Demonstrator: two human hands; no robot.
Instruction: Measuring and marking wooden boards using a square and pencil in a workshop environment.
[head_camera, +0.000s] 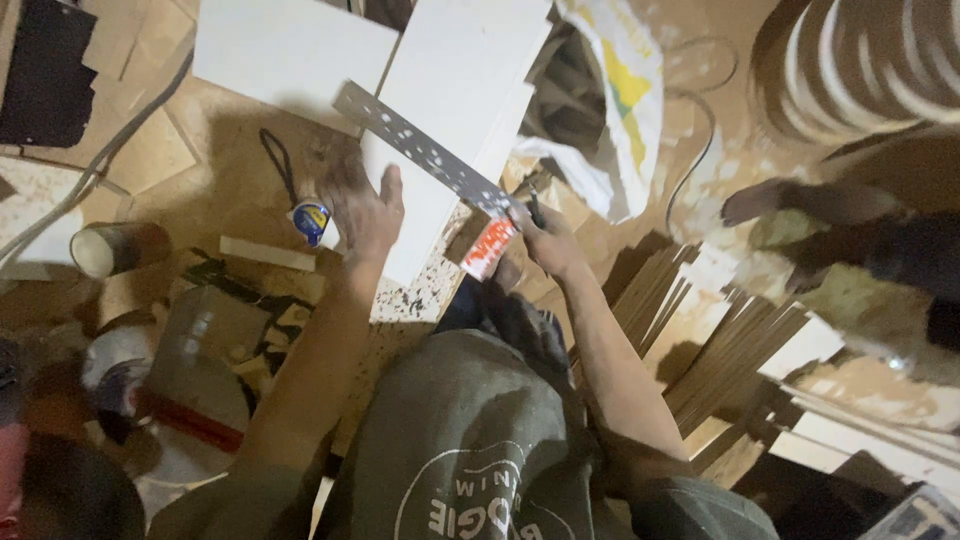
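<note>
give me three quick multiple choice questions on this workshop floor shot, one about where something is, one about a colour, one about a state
1. Where does the tape measure lie?
A. on the white board
B. on the floor just beside the left hand
C. on the person's lap

2. What colour is the handle of the square?
A. red-orange with white
B. green
C. black

3. How is the left hand set?
A. closed in a fist
B. gripping the metal blade
C. spread flat, fingers open, on the white board

Answers:
1 B, the blue and yellow tape measure sits on the floor at the hand's outer edge.
2 A, the handle by the right hand shows red-orange with white.
3 C, the fingers are splayed over the board edge while the perforated metal blade lies apart from them.
</note>
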